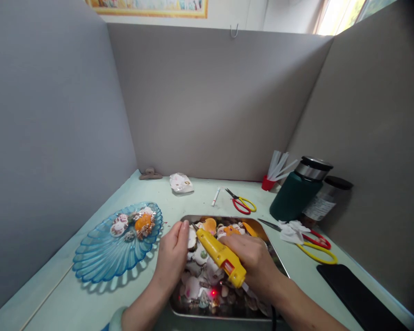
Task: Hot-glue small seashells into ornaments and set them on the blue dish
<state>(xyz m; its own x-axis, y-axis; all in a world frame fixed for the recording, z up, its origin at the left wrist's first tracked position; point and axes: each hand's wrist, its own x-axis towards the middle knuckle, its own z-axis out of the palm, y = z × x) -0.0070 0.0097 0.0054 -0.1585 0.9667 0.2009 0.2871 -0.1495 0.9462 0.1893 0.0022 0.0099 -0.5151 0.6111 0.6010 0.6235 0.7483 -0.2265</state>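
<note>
A yellow hot glue gun [221, 255] is in my right hand [253, 257], whose fingers wrap around its grip. Its nozzle points up and left, close to the thumb of my left hand [175, 243]. My left hand is closed at the left rim of a metal tray [227, 317], pinching what looks like a white shell [192, 237]; its other fingers are hidden. Below both hands, the tray is filled with shells [193, 287] in white, orange and brown. A red light [213, 293] glows over the shells near the gun.
Left stands a blue shell-shaped dish [106, 255] bearing several shells. Red-yellow scissors [242, 202] lie behind the tray. More scissors [317, 246] with a tissue [293, 231], a green bottle [296, 195], a jar [322, 204], glue sticks [278, 165] and a black phone-like slab [357, 294] are right.
</note>
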